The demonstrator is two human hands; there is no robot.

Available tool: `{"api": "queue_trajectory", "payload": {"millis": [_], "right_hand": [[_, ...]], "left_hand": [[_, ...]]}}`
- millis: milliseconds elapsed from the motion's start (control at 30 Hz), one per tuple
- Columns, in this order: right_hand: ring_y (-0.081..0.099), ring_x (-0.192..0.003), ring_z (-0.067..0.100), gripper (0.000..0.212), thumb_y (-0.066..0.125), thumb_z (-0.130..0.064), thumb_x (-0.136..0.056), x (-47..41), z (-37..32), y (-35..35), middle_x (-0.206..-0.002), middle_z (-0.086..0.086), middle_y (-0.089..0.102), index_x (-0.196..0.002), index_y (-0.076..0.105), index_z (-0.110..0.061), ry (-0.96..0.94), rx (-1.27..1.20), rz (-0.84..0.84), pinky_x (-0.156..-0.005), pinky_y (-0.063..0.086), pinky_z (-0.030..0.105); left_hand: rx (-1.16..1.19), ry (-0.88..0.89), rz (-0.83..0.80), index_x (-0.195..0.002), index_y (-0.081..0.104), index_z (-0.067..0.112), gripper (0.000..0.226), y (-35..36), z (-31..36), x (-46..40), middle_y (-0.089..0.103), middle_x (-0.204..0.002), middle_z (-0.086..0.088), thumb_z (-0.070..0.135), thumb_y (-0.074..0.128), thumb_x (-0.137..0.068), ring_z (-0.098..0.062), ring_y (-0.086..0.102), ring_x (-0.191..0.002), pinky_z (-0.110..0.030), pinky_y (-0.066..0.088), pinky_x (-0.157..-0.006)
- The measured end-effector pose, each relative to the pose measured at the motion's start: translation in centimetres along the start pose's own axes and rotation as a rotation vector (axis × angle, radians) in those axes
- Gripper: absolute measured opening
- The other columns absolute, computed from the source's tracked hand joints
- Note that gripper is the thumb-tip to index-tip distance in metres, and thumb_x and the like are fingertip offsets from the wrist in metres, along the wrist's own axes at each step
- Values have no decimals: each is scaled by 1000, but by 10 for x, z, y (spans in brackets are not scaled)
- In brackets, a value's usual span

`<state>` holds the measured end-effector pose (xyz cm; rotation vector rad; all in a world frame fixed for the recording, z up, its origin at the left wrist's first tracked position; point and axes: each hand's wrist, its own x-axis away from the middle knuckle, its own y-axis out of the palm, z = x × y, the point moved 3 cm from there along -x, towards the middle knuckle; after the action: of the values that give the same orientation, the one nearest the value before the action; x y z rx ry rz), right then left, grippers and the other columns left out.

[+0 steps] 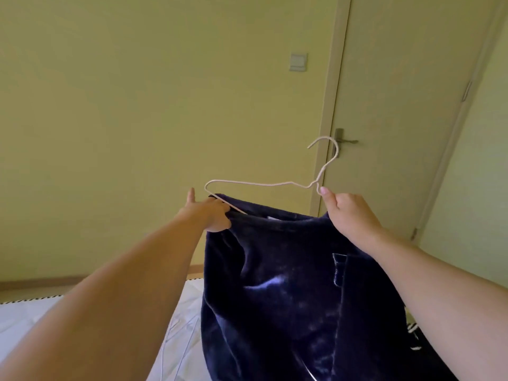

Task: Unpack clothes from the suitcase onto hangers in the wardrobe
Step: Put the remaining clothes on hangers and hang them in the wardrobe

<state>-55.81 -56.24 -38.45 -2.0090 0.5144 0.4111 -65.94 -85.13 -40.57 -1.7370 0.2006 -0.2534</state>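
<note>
A dark blue velvet garment (288,284) hangs in front of me, its top edge held up at chest height. A thin pale wire hanger (261,185) sits above it, tilted, with its hook up and to the right; its left end dips into the garment's opening. My left hand (211,213) grips the garment's upper left edge where the hanger's lower bar passes. My right hand (349,213) pinches the hanger just below its neck and holds the garment's upper right edge. The suitcase and the wardrobe are out of view.
A closed pale door (406,105) with a metal handle (347,140) stands behind the hanger at the right. A light switch (298,61) is on the yellow-green wall. A white quilted bed surface (181,339) lies below.
</note>
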Motion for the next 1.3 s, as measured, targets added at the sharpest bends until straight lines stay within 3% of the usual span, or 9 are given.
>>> {"api": "queue_trajectory", "payload": {"millis": [67,133,200,300,567,900,1067,1167,1300], "right_hand": [[35,-49,23,62,28,-51,-101,-2,7,-7,-49,2,35,-51,32,-14,16,-9,22,-50,27,32],[32,-47,20,63,29,-52,-101,-5,12,-16,-48,1,34,-51,31,-14,34,-20,53,-48,24,31],[31,-46,19,64,29,-53,-100,-7,17,-24,-48,0,33,-51,31,-13,48,-37,83,-49,24,32],[31,-46,19,65,29,-59,-98,-10,20,-30,-48,1,33,-51,31,-13,49,-38,94,-49,25,33],[34,-45,21,69,29,-68,-93,-14,20,-37,-47,0,35,-50,31,-14,82,-50,56,-51,28,31],[36,-49,18,66,26,-74,-90,-21,14,-36,-55,-1,35,-63,38,-15,256,-243,-161,-54,30,29],[37,-53,17,67,24,-80,-85,-21,10,-29,-59,-1,35,-67,39,-17,254,-309,-230,-60,30,31],[37,-51,14,67,18,-81,-84,-13,13,-35,-57,-7,36,-60,40,-22,255,-330,-327,-58,30,30],[40,-60,12,65,18,-81,-84,-10,5,-38,-65,-8,40,-63,44,-26,266,-314,-404,-64,33,30]], "left_hand": [[49,50,196,-116,54,27,32,-10,-1,5,48,-141,3,30,40,-88,-19,38,-135,-53,12,-114],[185,94,449,-91,51,25,12,-18,-1,15,60,-107,-1,25,43,-81,-27,54,-104,-36,39,-85],[424,115,575,-89,44,19,12,-21,3,19,52,-83,-3,25,43,-79,-29,53,-81,-33,35,-65],[926,-26,669,-103,34,15,18,-30,19,22,49,-73,-7,23,41,-88,-23,47,-66,-36,38,-59],[1301,-336,774,-129,41,20,31,-53,40,6,48,-75,2,33,31,-102,-18,50,-69,-31,34,-60],[1280,-142,782,-103,49,18,14,-80,48,-8,41,-63,-1,23,38,-96,-20,38,-59,-31,29,-50],[1575,-350,726,-141,34,16,53,-85,39,-12,56,-114,-8,46,43,-99,-27,52,-104,-31,37,-85],[1488,-348,651,-145,33,19,64,-87,21,-24,51,-135,-8,59,42,-96,-28,49,-122,-31,34,-92],[1550,-314,596,-109,61,12,60,-92,26,-34,56,-90,-2,64,35,-95,-18,50,-82,-27,37,-66]]}}
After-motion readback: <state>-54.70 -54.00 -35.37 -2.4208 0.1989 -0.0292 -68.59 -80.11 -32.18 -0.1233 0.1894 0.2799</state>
